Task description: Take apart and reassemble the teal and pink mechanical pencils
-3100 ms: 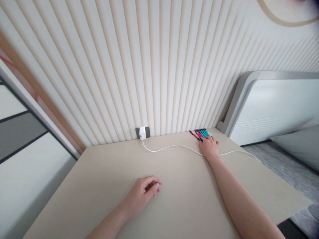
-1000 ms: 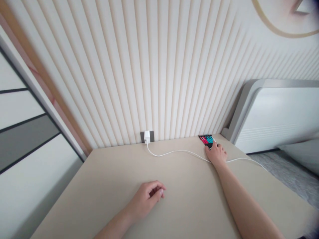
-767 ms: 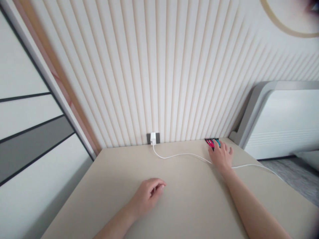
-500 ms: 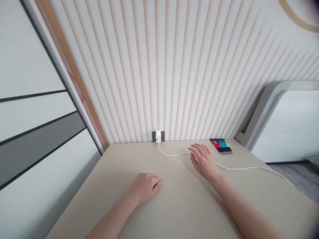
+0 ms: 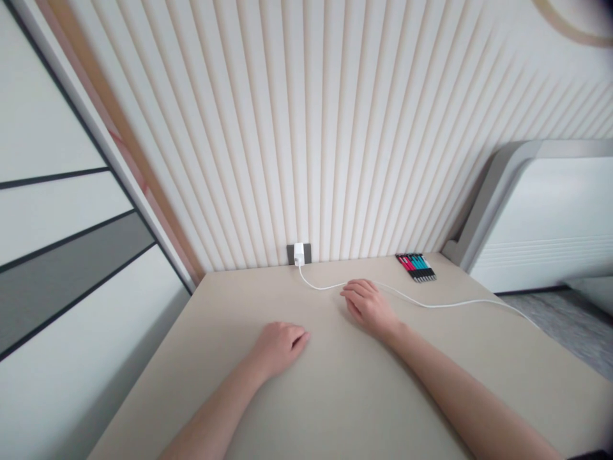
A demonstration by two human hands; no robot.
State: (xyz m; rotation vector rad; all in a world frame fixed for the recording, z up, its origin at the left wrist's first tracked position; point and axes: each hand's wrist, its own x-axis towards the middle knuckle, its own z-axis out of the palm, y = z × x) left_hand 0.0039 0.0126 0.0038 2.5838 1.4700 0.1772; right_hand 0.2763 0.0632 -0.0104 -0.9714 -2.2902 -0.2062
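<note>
Pens [image 5: 416,264] plastic-looking; tabletop [image 5: 311,409] smooth, matt; charger [image 5: 299,253] smooth plastic; wall [image 5: 330,140] ribbed, matt.

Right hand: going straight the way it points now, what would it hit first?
Most likely the white charging cable, close to the fingers of the right hand; whether they touch is unclear.

Beige tabletop [image 5: 330,396], lined-up pens [image 5: 416,267], white cable [image 5: 431,306]

Looks out through 1 head-worn camera, facing forward and down across the tabletop [image 5: 325,402] to the ribbed wall [image 5: 306,128]. Sits near enough to crop the 2 forearms [image 5: 460,391] at the lower edge, framing left hand [image 5: 278,348] and right hand [image 5: 370,306] below centre.
</note>
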